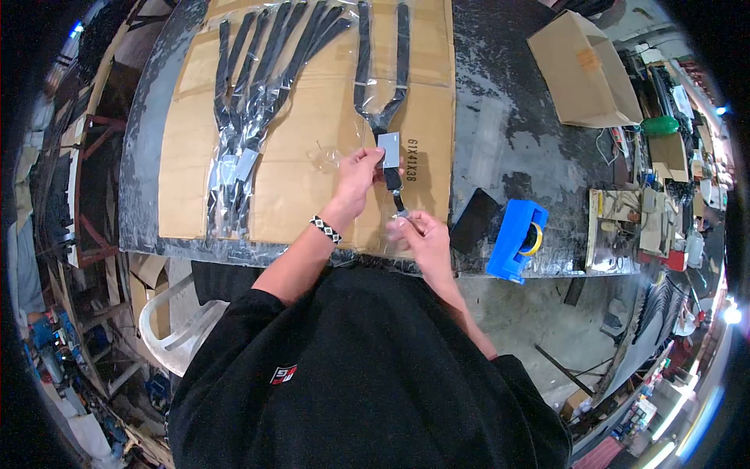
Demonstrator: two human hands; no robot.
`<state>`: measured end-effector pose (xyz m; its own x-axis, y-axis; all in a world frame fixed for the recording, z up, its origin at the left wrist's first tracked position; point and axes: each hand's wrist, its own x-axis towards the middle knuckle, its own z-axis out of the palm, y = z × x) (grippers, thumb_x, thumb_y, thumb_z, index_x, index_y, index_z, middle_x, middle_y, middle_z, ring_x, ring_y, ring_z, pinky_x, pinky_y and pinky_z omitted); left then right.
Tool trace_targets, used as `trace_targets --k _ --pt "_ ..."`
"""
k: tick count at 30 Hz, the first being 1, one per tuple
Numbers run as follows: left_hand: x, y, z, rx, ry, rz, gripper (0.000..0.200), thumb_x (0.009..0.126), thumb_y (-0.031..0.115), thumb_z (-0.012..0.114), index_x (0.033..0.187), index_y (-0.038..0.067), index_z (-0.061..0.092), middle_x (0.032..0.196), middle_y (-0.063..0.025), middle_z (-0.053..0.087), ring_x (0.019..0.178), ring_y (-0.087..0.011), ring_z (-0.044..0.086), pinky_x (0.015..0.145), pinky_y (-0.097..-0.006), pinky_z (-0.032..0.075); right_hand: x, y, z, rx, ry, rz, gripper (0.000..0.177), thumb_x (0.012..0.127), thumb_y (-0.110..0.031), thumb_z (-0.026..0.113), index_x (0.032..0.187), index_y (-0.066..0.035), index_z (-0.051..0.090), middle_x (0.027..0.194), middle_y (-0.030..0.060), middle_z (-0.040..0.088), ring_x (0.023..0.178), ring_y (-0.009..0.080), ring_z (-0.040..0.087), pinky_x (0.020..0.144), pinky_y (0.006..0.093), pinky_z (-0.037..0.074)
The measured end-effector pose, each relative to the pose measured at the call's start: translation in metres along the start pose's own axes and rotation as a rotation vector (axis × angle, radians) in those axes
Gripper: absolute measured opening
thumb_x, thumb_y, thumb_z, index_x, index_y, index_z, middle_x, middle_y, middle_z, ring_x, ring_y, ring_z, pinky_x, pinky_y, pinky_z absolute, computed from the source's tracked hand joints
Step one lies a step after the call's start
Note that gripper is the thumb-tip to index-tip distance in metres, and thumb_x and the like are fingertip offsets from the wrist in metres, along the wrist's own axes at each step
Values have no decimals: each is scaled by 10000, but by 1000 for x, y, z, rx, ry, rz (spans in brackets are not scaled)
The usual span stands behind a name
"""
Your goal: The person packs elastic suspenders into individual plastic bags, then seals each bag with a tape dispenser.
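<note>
A black lanyard-like strap (402, 59) lies lengthwise on the cardboard sheet, its two upper legs joining into one lower piece, with clear plastic around it. A grey card (389, 150) sits on it below the join. My left hand (358, 178) is closed at the card's left edge, thumb on top, gripping strap and card together. Lower down, my right hand (423, 238) pinches clear plastic at the strap's bottom end, near a small metal clip (401, 212); its fingertips are slightly blurred. Several similar bagged straps (269, 70) with grey cards lie overlapped to the left.
Beneath the work is a flat cardboard sheet (305, 195) on a dark, worn table (500, 117). A blue tape dispenser (512, 238) and a black flat piece (476, 220) lie right. An open cardboard box (586, 70) stands at the back right; a white chair (160, 320) is lower left.
</note>
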<state>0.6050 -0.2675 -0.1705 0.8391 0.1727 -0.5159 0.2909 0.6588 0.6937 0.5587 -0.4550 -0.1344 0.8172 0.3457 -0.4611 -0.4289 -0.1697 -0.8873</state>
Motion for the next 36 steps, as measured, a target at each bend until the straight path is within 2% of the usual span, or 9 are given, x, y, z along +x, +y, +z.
trace_targets --k 2,5,8,11,16,19,22,26,36 --pt "-1 -2 4 45 34 57 185 1020 162 554 1024 -5 634 1017 -161 733 860 -243 732 800 -357 577 5 -1 2 -34 37 -46 152 948 -139 666 1001 1 642 873 66 730 725 109 678 602 230 492" --pt "-7 -8 10 148 66 149 138 1000 167 592 958 37 607 881 -120 740 748 -193 727 616 -274 513 16 -8 8 -34 83 -103 161 951 -144 668 991 9 637 880 80 730 736 113 680 621 235 504" --pt "-5 -20 9 144 115 176 153 1000 181 603 942 40 613 848 -102 739 708 -178 724 576 -253 472 20 -15 11 19 62 -115 164 962 -154 657 967 7 633 902 101 742 745 118 685 622 241 515" --pt "-5 -15 5 110 117 157 183 999 188 602 989 8 633 914 -124 739 771 -217 734 700 -313 553 13 -25 6 -7 6 -40 160 950 -144 672 976 10 635 891 95 732 741 121 686 613 245 522" --pt "-10 -6 5 161 121 199 189 996 194 612 1002 7 641 893 -108 736 760 -198 734 656 -287 535 6 -21 0 -114 6 35 187 935 -136 693 1016 23 635 909 101 716 758 125 683 643 257 536" --pt "-13 -11 12 187 121 244 172 991 187 621 992 15 619 821 -78 722 694 -153 702 588 -257 486 20 -3 4 26 33 -199 158 952 -164 677 975 -12 641 893 84 731 759 135 692 668 271 519" --pt "-20 -13 21 276 159 269 153 986 177 626 970 25 623 776 -47 701 633 -101 635 567 -237 451 22 -21 6 154 -6 -52 167 953 -176 679 995 -17 646 904 85 725 765 143 689 701 297 520" --pt "-20 -17 23 238 156 295 158 986 174 623 929 28 641 771 -19 675 589 -63 537 559 -230 423 28 -19 2 207 -11 -28 168 956 -160 673 1011 -3 643 900 92 719 738 150 679 696 293 541" --pt "-26 -22 13 41 44 139 160 1018 177 554 1051 22 574 947 -113 740 761 -126 682 667 -254 530 42 -11 14 222 -9 -149 109 952 -84 665 999 9 631 924 80 717 768 138 682 705 282 551"
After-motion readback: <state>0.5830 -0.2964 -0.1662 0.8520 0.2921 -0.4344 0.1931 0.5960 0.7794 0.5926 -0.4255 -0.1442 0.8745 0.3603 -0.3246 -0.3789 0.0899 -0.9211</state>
